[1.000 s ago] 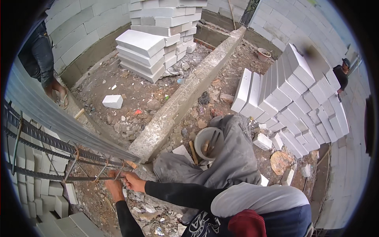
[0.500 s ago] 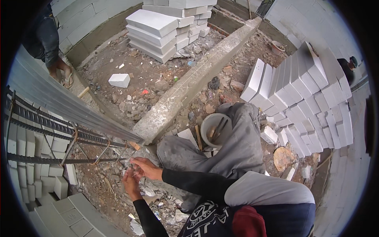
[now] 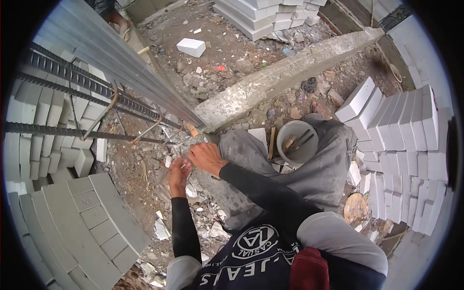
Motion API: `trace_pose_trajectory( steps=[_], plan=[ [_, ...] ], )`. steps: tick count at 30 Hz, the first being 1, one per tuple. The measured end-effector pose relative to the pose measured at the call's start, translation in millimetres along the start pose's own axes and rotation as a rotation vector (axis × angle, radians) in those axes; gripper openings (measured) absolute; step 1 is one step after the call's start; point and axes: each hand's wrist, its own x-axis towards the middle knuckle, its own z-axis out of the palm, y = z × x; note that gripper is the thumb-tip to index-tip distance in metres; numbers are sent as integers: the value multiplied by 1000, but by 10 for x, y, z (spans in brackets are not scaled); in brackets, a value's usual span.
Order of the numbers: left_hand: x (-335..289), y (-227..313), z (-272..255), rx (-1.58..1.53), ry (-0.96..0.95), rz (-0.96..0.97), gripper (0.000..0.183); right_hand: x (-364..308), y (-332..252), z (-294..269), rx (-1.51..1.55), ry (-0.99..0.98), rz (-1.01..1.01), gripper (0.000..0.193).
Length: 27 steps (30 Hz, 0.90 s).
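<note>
My left hand (image 3: 178,175) and my right hand (image 3: 205,157) are close together, low beside the foot of the steel rebar cage (image 3: 92,133). The left fingers are curled in a pinch, with a small pale bit showing at their tips, too small to name. My right hand is turned back-up with its fingers bent; whatever they hold is hidden under them. Ribbed bars, tied with bent stirrups (image 3: 107,110), run down to just ahead of both hands. Against the cage stands a long grey ribbed metal sheet (image 3: 140,63), and a small orange-brown piece (image 3: 192,129) lies by its foot.
A concrete beam (image 3: 270,79) crosses the rubble ahead. By my leg sits a bucket (image 3: 302,157) with tools inside. White blocks are stacked at right (image 3: 401,121), far side (image 3: 251,24) and lower left (image 3: 92,212). Another person's leg (image 3: 116,18) shows at far left.
My view has swung left and downward, so the scene sits further right. My right hand has turned back-up and stays close to the left one by the cage's foot.
</note>
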Motion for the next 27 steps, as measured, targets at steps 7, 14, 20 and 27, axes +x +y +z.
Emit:
trace_pose_trajectory(
  steps=[7,14,20,27],
  plan=[
    [33,453,287,51,67,75,27,-235,76,87,-127,-93,-390,13],
    [-81,398,343,-42,-12,16,28,-267,13,-34,-192,-231,-588,14],
    [88,303,410,-51,36,42,23,-423,-31,119,-302,-215,-526,13],
    [149,364,271,-91,-5,48,23,-326,-560,-193,272,97,97,53]
  ],
)
